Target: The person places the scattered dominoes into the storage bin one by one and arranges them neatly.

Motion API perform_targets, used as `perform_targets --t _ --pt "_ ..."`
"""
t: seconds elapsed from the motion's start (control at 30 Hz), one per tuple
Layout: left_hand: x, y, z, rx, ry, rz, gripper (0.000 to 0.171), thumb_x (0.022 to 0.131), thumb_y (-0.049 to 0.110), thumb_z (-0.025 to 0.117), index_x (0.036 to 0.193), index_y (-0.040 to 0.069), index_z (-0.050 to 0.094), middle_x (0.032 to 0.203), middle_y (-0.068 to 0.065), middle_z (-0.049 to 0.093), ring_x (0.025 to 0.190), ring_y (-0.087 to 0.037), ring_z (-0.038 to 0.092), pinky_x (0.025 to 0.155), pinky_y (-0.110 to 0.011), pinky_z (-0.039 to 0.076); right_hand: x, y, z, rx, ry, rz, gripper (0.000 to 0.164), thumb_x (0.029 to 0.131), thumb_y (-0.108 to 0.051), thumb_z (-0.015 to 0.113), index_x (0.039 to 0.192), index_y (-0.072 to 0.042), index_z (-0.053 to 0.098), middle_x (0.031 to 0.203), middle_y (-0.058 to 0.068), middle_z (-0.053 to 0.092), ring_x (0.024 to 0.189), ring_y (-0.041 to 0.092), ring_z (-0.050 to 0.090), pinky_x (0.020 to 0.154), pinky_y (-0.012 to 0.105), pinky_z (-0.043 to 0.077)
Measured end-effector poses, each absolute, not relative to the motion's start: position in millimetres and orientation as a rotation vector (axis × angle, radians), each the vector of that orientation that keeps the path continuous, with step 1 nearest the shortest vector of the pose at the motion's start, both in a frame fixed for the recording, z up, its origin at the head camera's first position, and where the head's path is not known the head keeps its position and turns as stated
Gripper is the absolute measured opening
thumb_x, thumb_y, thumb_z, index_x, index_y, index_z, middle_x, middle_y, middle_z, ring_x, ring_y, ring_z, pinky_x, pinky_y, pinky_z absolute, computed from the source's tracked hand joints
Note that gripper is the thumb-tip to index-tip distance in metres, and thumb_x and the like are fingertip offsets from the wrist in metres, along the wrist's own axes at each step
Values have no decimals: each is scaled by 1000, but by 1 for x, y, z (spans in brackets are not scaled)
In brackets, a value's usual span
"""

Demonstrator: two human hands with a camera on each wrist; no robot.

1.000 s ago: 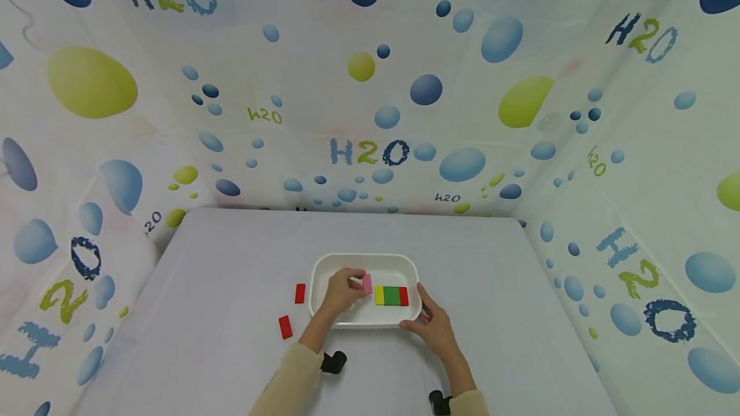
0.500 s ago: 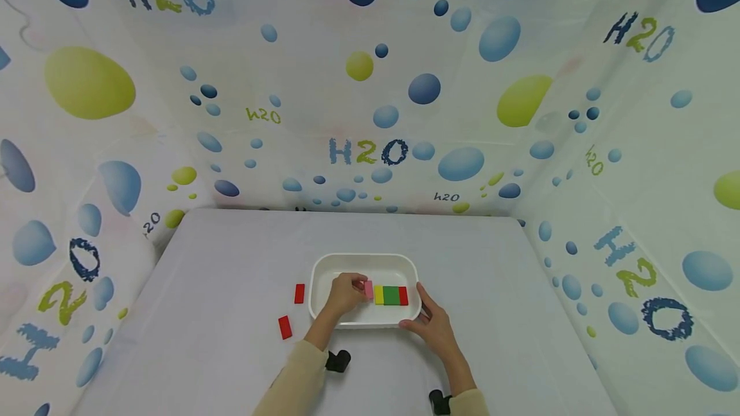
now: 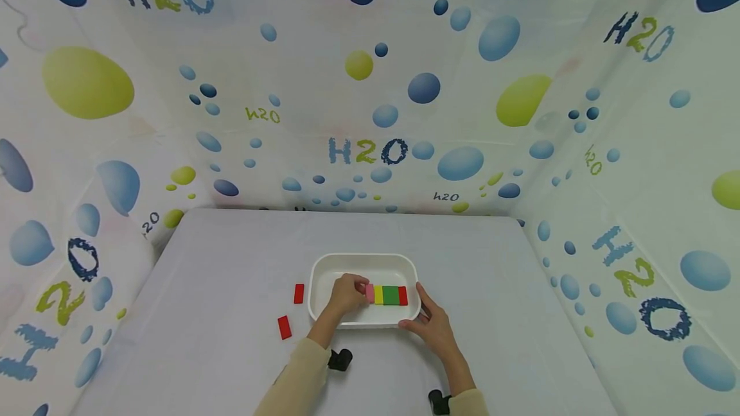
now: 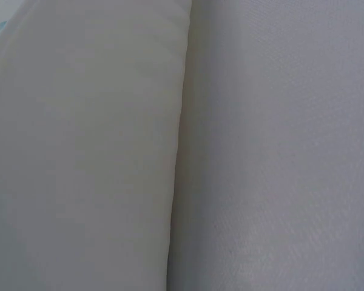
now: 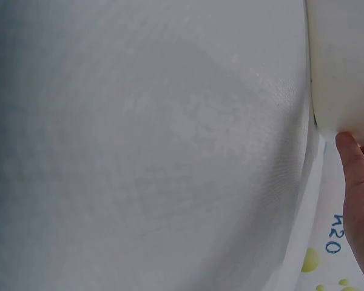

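In the head view, a white tray (image 3: 364, 257) lies on the table, with a row of coloured blocks inside its right half. The row runs from a pink block (image 3: 370, 293) through a yellow block (image 3: 378, 295) and a green section (image 3: 390, 295) to a red block (image 3: 403, 296). My left hand (image 3: 345, 294) reaches into the tray and pinches the pink block, which sits right against the yellow one. Thumb in front and fingers along the side, my right hand (image 3: 432, 327) holds the tray's front right corner. The right wrist view shows a thumb (image 5: 353, 159) against the tray's outer wall (image 5: 346, 73).
Two loose red blocks, one upper (image 3: 299, 293) and one lower (image 3: 284, 327), lie on the white table (image 3: 231, 262) left of the tray. A bubble-patterned curtain (image 3: 312, 82) surrounds the table. Pale cloth fills the left wrist view.
My left hand has moved slightly right and down with the pink block, bringing it up to the yellow block at the row's left end. The right hand keeps its place on the tray.
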State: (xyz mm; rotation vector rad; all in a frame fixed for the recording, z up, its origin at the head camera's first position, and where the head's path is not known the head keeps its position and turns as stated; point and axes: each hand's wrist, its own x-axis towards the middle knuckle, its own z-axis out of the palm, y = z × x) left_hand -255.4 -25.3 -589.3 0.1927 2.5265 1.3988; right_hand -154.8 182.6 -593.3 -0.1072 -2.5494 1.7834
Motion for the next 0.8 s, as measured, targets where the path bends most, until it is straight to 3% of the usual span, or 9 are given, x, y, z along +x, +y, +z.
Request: perform_targets --t 0.33,0.8 --pt "-255 -23 -586 177 2541 1370 42 66 -9 77 108 -2 71 79 -6 62 72 -16 53 62 -24 44 -156 187 -601 -71 -2529 1779 99 71 -23 86 153 -16 32 157 14 32 139 35 41 97 31 47" --pt "-255 -22 -590 226 2539 1367 43 66 -9 77 107 -2 71 77 -6 61 68 -16 51 58 -24 42 -155 186 -600 -83 -2534 1779 96 73 -21 85 153 -15 32 157 16 32 138 37 42 96 30 48"
